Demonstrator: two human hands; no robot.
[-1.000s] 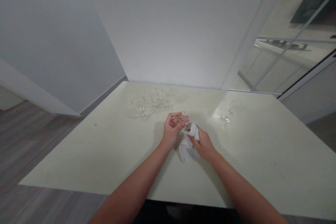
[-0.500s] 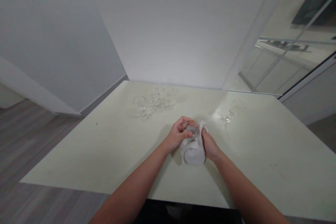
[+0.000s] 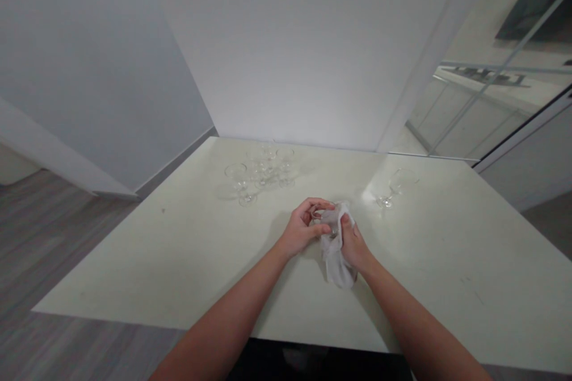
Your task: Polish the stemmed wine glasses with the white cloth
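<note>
Pale table point(image 3: 196, 244) across the lower half of the frame, its far edge along a white wall point(image 3: 308, 65); sliding panels point(image 3: 447, 110) at upper right. Both hands work over the table, just below the frame's centre.

Left hand point(image 3: 304, 227): fingers curl around a clear glass point(image 3: 329, 223), thumb on the near side; likely the steadying grip, round a curved wall that could slip. Glass lies between the two hands, partly covered; cannot tell how far it tilts.

Right hand point(image 3: 353, 244): thumb presses a white cloth point(image 3: 340, 268) against the glass. Its other fingers are mostly hidden; cannot tell whether they are spread. Loose end of the cloth hangs below, toward the bottom of the frame. Cloth probably keeps skin off the glass.

Left of centre, near the far edge: a cluster of stemmed glasses point(image 3: 270, 162), with one glass point(image 3: 236, 174) just beside it. Right of centre, a lone glass point(image 3: 401, 183) stands well apart from the cluster, perhaps to keep two lots separate.
</note>
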